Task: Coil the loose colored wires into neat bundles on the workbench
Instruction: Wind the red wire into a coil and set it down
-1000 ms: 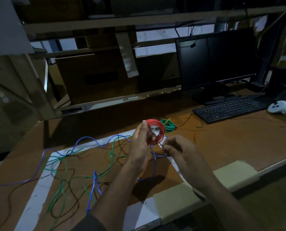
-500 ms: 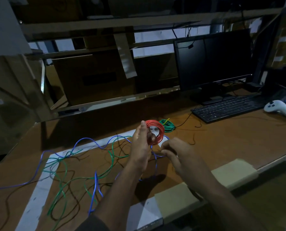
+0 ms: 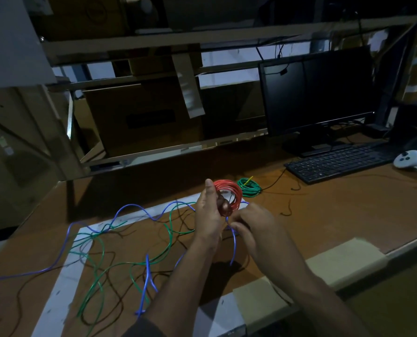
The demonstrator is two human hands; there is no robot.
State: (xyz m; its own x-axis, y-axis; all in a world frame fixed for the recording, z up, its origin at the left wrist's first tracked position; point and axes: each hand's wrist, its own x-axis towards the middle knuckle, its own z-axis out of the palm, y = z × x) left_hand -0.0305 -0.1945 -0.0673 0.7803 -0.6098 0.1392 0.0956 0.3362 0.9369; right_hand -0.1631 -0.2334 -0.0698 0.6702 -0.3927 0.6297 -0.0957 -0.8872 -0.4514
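My left hand holds a red wire coil upright above the workbench, thumb up along its left side and fingers through the ring. Just below and to the right, my right hand has its fingers curled at the coil's lower edge, where a wire end is pinched; which wire is hard to tell in the dim light. A coiled green bundle lies on the bench behind the red coil. Loose blue wire, green wire and thin dark wire sprawl over the bench to the left.
A black keyboard and dark monitor stand at the back right, with a white controller at the far right edge. White tape strips mark the bench. Tan padding covers the front edge. Cardboard boxes sit behind.
My right hand has moved up closer under the red coil. The left hand keeps the coil in the same place.
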